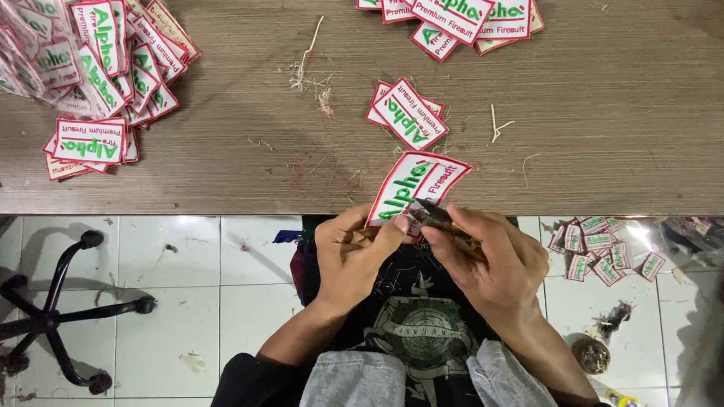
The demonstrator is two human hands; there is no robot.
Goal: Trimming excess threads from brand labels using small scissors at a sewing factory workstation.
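Observation:
My left hand (pixel 355 253) pinches the lower edge of a white embroidered patch (pixel 412 185) with a red border and green lettering, held at the table's near edge. My right hand (pixel 487 264) grips small thread snips (pixel 435 217), their dark tips touching the patch's lower edge. A second patch looks tucked behind the held one. Two more patches (pixel 408 113) lie stacked on the wooden table (pixel 614 118) just beyond.
Heaps of the same patches sit at the far left (pixel 109 66), partly in a clear plastic bag, and at the top centre (pixel 458 14). Loose thread scraps litter the table. On the tiled floor are more patches (pixel 603 249), a chair base (pixel 59 311) and small clutter.

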